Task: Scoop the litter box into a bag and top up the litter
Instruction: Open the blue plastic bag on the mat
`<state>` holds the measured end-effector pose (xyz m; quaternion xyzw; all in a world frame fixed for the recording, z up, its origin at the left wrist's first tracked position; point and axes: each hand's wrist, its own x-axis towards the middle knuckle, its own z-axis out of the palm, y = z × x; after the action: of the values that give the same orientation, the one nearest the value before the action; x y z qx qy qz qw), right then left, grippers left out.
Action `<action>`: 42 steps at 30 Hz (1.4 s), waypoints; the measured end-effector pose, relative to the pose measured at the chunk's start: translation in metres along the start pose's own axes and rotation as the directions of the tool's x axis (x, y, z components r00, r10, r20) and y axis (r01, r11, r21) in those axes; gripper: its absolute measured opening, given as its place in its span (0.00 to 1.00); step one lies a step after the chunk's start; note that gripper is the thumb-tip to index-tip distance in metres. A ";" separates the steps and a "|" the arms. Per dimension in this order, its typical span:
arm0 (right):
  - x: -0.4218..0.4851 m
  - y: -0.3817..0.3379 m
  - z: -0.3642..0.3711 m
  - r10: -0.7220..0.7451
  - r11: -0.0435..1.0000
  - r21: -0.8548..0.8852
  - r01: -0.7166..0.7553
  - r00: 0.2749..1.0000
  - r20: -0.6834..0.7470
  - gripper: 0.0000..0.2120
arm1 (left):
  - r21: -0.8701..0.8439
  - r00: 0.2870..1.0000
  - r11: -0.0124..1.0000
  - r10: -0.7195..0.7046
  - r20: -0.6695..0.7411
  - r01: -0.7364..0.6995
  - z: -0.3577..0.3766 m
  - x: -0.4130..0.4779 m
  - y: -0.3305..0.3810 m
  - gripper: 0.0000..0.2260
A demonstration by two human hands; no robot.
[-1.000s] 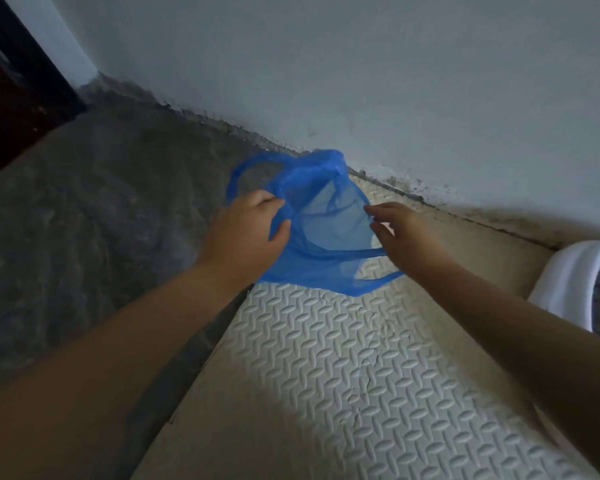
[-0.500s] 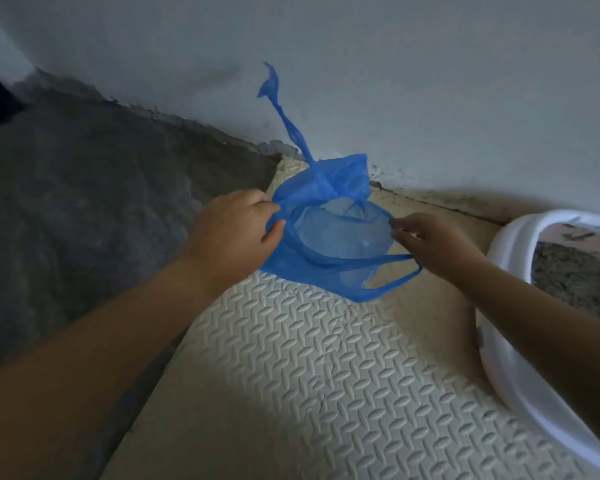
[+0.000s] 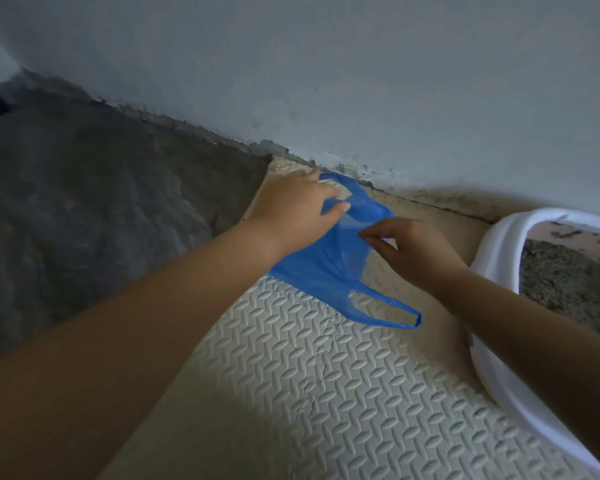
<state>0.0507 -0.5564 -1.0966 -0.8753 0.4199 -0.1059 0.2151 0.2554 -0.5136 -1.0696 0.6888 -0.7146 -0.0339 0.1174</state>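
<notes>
A thin blue plastic bag (image 3: 329,268) hangs low over the cream foam mat (image 3: 326,393), near the wall. My left hand (image 3: 291,216) holds the bag's upper left edge between thumb and fingers. My right hand (image 3: 416,247) pinches the bag's right edge with its fingertips. One bag handle loop trails down toward the mat at the lower right. The white litter box (image 3: 499,244) stands at the right edge of the view, with grey litter (image 3: 561,282) inside; my right forearm crosses its rim.
A pale wall (image 3: 361,81) runs behind the mat, with a rough, stained seam at its foot. Bare grey concrete floor (image 3: 101,220) lies to the left of the mat. A dark doorway shows at the far left edge.
The bag has dropped lower and collapsed: the handle that flew up now lies down. Both hands moved closer together and toward the wall. More of the litter box has come into view.
</notes>
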 end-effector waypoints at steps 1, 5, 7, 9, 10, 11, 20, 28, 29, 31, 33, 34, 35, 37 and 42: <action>-0.001 0.000 0.000 -0.016 1.000 -0.002 0.016 1.000 0.000 0.09 | -0.004 1.000 1.000 0.004 0.009 -0.004 0.004 0.004 0.003 0.18; -0.009 0.001 0.000 -0.046 0.999 -0.018 0.046 0.999 0.000 0.09 | -0.036 0.998 0.999 0.038 0.050 -0.036 0.016 0.016 0.015 0.16; -0.012 0.004 0.001 -0.060 0.998 -0.022 0.059 0.998 -0.003 0.09 | -0.047 0.997 0.998 0.043 0.066 -0.040 0.019 0.021 0.019 0.13; -0.013 0.007 0.002 -0.064 0.998 -0.013 0.064 0.998 -0.008 0.09 | -0.037 0.996 0.999 0.022 0.084 -0.019 0.025 0.025 0.019 0.10; -0.014 0.009 0.002 -0.057 0.998 -0.007 0.057 0.998 -0.008 0.09 | -0.047 0.995 0.999 0.006 0.095 -0.002 0.029 0.025 0.018 0.10; -0.015 0.011 0.003 -0.044 0.999 0.000 0.044 0.999 -0.010 0.08 | -0.076 0.995 0.997 -0.008 0.103 0.016 0.032 0.025 0.016 0.10; -0.028 0.039 -0.001 0.320 0.947 0.029 -0.319 0.945 -0.064 0.10 | -0.181 0.992 0.983 -0.041 -0.116 0.019 0.020 0.017 -0.005 0.17; -0.034 0.053 0.001 0.472 0.880 0.068 -0.471 0.881 -0.016 0.10 | -0.078 0.988 0.997 -0.022 -0.150 0.010 -0.005 0.004 -0.007 0.21; -0.033 0.054 0.002 0.479 0.876 0.065 -0.477 0.878 -0.008 0.10 | -0.059 0.990 0.998 -0.010 -0.141 0.001 -0.006 0.004 -0.007 0.22; -0.033 0.055 0.004 0.491 0.870 0.046 -0.491 0.871 0.011 0.11 | -0.021 0.993 1.000 0.014 -0.119 -0.016 -0.008 0.002 -0.009 0.22; -0.032 0.055 0.005 0.497 0.868 0.009 -0.497 0.868 0.016 0.10 | 0.033 0.994 0.999 0.030 -0.101 -0.027 -0.010 0.001 -0.012 0.21; -0.032 0.056 0.005 0.499 0.866 -0.007 -0.499 0.866 0.014 0.11 | 0.076 0.995 0.997 0.035 -0.091 -0.028 -0.010 -0.001 -0.013 0.20; -0.031 0.056 0.006 0.504 0.863 -0.020 -0.504 0.863 0.013 0.11 | 0.121 0.996 0.992 0.041 -0.078 -0.031 -0.011 -0.002 -0.013 0.19; -0.030 0.057 0.007 0.508 0.860 -0.051 -0.507 0.861 0.003 0.11 | 0.169 0.997 0.984 0.065 -0.042 -0.057 -0.011 -0.006 -0.011 0.17; -0.026 0.040 -0.001 0.255 0.957 -0.093 -0.275 0.950 -0.182 0.08 | 0.041 0.982 0.981 0.187 0.035 -0.188 -0.007 -0.016 -0.003 0.22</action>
<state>0.0067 -0.5586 -1.1140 -0.8100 0.5559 -0.1246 0.1391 0.2597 -0.4966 -1.0657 0.6201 -0.7787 -0.0175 0.0937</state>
